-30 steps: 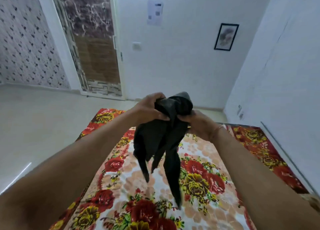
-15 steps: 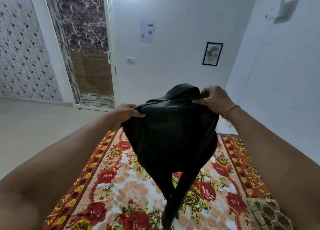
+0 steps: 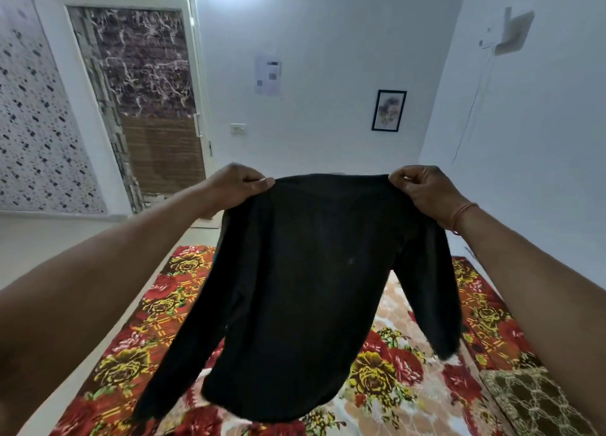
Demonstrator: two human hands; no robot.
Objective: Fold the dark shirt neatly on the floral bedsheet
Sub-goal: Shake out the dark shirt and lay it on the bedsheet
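Observation:
The dark shirt (image 3: 305, 288) hangs spread out in the air in front of me, its long sleeves dangling at both sides. My left hand (image 3: 234, 186) pinches its left shoulder and my right hand (image 3: 423, 193) pinches its right shoulder. Below it lies the floral bedsheet (image 3: 387, 370), red and yellow flowers on a pale ground; the shirt hides its middle. The hem hangs just above the sheet.
An olive patterned cushion (image 3: 531, 403) lies at the sheet's right near corner. A white wall runs close along the right side. A pale bare floor (image 3: 49, 238) stretches left toward a door (image 3: 147, 107). A framed picture (image 3: 389, 110) hangs on the far wall.
My hands have moved apart and upward, so the bunched shirt has opened out flat and now hangs at full width. My view has tilted up.

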